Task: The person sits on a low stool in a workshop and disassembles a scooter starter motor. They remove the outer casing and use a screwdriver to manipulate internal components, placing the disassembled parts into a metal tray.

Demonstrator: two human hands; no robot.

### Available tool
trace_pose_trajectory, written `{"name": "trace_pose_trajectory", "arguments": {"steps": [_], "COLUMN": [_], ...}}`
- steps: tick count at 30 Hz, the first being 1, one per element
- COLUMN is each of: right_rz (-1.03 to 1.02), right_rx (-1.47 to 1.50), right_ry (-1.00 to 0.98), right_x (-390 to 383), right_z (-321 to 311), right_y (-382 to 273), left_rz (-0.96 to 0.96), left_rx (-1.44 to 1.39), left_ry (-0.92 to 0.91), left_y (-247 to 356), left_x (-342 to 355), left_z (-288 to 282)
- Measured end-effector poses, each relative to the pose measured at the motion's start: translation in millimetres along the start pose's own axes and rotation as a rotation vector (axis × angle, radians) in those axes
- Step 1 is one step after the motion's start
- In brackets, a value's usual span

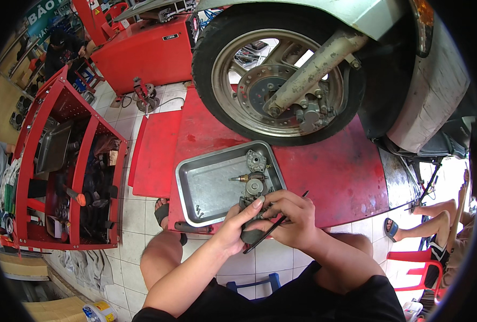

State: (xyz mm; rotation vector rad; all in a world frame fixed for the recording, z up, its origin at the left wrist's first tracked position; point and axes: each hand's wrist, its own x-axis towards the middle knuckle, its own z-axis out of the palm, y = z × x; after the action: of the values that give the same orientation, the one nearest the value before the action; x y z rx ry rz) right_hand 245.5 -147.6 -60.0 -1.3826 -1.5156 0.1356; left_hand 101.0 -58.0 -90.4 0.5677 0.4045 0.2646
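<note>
Over the near right corner of a metal tray (180, 185), my two hands meet. My left hand (234, 228) is closed round a dark grey cast metal part (246, 203), possibly a carburetor body; the fingers hide most of it. My right hand (295, 217) grips a thin black tool (268, 235) slanting down to the left, its fingers against the same part. A dark rounded piece shows below the fingers. Inside the tray lie a round metal housing (256, 160), a brass-and-steel piece (245, 177), a round metal cap (254, 186) and several small screws (199, 210).
The tray rests on a red platform (324, 177) beneath a motorbike's front wheel (222, 102). A red tool cart (77, 161) stands left, with a red cabinet (147, 53) behind. A blue stool (254, 284) is below me. Other people are at both sides, near a red chair (416, 263).
</note>
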Motion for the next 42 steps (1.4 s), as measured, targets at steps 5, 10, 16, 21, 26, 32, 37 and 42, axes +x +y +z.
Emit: {"name": "trace_pose_trajectory", "arguments": {"steps": [5, 10, 16, 21, 26, 32, 37, 42], "right_rz": [-0.077, -0.089, -0.036, -0.068, 0.195, 0.95, 0.999, 0.686], "right_rx": [-0.017, -0.045, -0.047, -0.057, 0.063, 0.757, 0.774, 0.566], "right_ry": [0.029, -0.049, -0.019, -0.039, -0.132, -0.015, -0.26, -0.149], "right_x": [7.3, 6.7, 6.6, 4.5, 13.3, 19.6, 24.1, 18.5], "right_z": [-0.5, -6.4, -0.6, -3.8, -15.7, -53.3, -75.2, -79.3], "right_y": [-3.8, -2.4, -5.0, -1.7, -9.1, 39.0, 12.6, -8.1], "left_rz": [-0.056, -0.029, -0.027, -0.033, -0.057, -0.108, -0.082, -0.11], "left_rx": [-0.134, -0.101, -0.056, -0.049, -0.056, -0.201, -0.156, -0.133], "left_ry": [0.025, 0.057, 0.085, 0.035, 0.069, 0.18, 0.313, 0.326], "left_y": [0.3, -0.4, 0.5, 0.2, -1.0, 8.6, 17.7, 11.4], "left_x": [-0.2, 0.5, 0.0, 0.4, 3.9, 11.5, 10.5, 11.6], "left_z": [2.6, 1.4, -0.5, -3.0, -9.6, -17.4, -19.6, -19.6]}}
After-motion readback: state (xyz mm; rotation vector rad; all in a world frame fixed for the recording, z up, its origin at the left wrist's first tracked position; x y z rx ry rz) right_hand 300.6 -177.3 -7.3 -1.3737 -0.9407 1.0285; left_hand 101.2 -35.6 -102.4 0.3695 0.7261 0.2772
